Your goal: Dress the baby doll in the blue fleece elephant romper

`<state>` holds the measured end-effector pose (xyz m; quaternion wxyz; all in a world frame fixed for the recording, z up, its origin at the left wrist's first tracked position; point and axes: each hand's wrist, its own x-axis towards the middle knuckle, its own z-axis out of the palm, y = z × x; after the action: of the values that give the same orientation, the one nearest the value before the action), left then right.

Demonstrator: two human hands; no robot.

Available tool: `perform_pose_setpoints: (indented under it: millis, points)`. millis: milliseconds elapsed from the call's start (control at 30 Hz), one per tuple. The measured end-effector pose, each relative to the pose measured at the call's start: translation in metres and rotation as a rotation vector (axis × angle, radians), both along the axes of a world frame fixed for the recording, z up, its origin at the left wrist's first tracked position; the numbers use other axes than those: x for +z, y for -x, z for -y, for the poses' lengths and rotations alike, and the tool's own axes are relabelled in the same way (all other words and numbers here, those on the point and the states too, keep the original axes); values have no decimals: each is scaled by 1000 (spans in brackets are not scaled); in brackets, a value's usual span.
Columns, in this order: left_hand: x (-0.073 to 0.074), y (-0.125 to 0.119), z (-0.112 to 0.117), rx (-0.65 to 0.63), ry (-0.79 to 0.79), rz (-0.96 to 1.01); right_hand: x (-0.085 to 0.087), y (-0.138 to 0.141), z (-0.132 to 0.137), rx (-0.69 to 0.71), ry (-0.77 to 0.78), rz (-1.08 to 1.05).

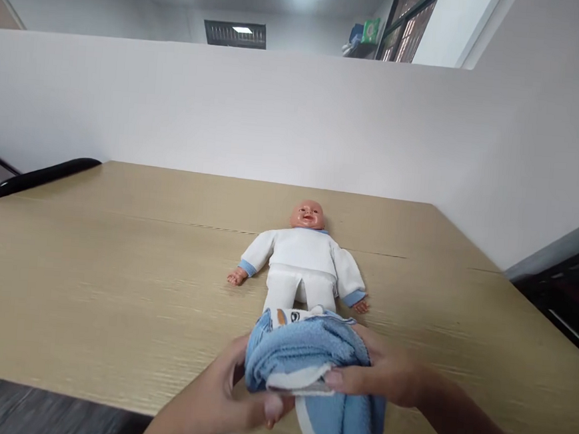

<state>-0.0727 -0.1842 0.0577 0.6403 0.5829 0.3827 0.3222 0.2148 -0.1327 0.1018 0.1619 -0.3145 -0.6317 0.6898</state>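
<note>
A baby doll (305, 248) lies on its back on the table, head away from me, in a white top with blue cuffs and white trousers. In front of its lower legs, my hands hold a bunched blue fleecy garment (309, 349) with white trim and a printed white patch. My left hand (228, 393) curls around its left side, thumb toward me, some fingers hidden behind the cloth. My right hand (382, 368) pinches the right side, thumb on the white-edged opening. Part of the garment hangs down toward the table's near edge. The doll's feet are hidden or unclear.
The wooden table (114, 277) has seams across it and meets a white partition wall (227, 112) at the back. A black-framed chair (42, 177) stands at the left. A dark object (569, 286) is beside the table's right edge.
</note>
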Motion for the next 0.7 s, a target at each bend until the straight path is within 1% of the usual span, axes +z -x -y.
perform_pose_setpoints:
  millis: [67,100,167,200,267,333,400,467,567,700]
  points:
    - [-7,-10,16,124,-3,-60,-4,2,9,-37,-45,90]
    - [-13,-16,22,209,-3,-91,-4,5,14,-67,-73,135]
    - [-25,-26,29,357,13,-139,-5,14,24,-175,-147,221]
    - [-32,-30,30,400,17,-154,-7,19,29,-252,-198,267]
    - [-43,-34,27,437,-4,-180,-16,28,34,-391,-314,361]
    - [-49,-35,20,440,-57,-201,-28,34,35,-466,-421,419]
    - [-49,-35,13,425,-108,-215,-41,36,32,-499,-499,412]
    - [-45,-36,6,412,-136,-221,-49,38,28,-511,-551,386]
    - [-37,-39,-4,406,-146,-219,-53,41,20,-550,-605,394]
    - [-28,-39,-23,397,-176,-254,-54,45,5,-584,-625,419]
